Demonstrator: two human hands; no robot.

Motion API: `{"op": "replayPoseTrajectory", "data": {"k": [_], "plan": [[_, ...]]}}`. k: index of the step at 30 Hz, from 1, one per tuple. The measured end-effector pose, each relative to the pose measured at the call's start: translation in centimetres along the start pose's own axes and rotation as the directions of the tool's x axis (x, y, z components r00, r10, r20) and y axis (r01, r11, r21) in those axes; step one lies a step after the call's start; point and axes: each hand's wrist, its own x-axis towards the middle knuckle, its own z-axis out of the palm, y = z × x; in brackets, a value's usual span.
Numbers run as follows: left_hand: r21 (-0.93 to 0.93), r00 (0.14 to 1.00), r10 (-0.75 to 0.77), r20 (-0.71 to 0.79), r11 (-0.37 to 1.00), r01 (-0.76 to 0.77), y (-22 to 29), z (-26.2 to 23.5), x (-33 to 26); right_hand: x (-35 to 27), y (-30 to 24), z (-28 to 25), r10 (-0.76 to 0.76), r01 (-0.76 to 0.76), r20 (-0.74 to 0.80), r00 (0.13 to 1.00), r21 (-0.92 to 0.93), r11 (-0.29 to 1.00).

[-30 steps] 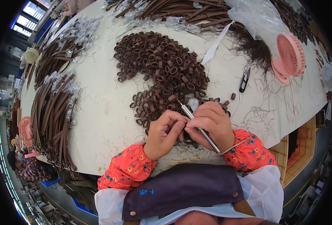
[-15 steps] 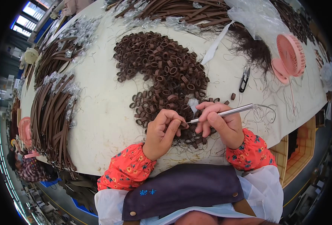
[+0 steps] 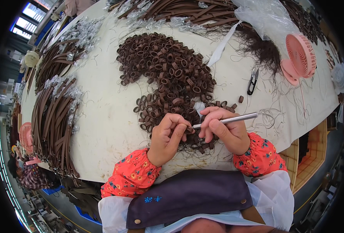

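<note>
My left hand (image 3: 166, 139) is closed, pinching a small brown strap loop (image 3: 189, 130) between thumb and fingertips. In my right hand (image 3: 230, 132) is a slim silver pen-shaped metal tool (image 3: 240, 118), gripped between thumb and fingers. Its tip meets the loop at my left fingertips; the exact shape of the tip is too small to make out. Beneath and beyond both hands spreads a heap of similar brown loops (image 3: 175, 73), partly covered by my fingers.
Black thread snips (image 3: 252, 81) lie right of the heap, near a pink fan (image 3: 299, 58). Bundles of brown straps (image 3: 55, 124) lie at the left, more straps (image 3: 195, 11) at the back. Dark loose threads (image 3: 263, 52) and clear plastic (image 3: 269, 17) sit at the far right.
The tool has shifted slightly left and down, and its rear end sits closer to my right hand. My left hand keeps its pinch on the loop, almost unmoved.
</note>
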Motion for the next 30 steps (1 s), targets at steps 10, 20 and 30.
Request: {"op": "replayPoseTrajectory", "data": {"k": [10, 20, 30], "plan": [[-0.044, 1.0, 0.012, 0.009, 0.999, -0.012, -0.1, 0.0, 0.1, 0.2, 0.4, -0.7, -0.162, 0.166, 0.039, 0.986, -0.331, 0.929], [-0.086, 0.999, -0.032, 0.032, 0.996, 0.035, 0.7, 0.4, 0.1, 1.0, 0.6, 1.0, -0.374, 0.267, -0.001, 0.927, -0.698, 0.664], [0.11, 0.992, -0.077, 0.101, 0.992, 0.066, 0.3, -1.0, 0.4, 1.2, 0.3, 0.8, -0.421, 0.327, 0.035, 0.907, -0.688, 0.648]]}}
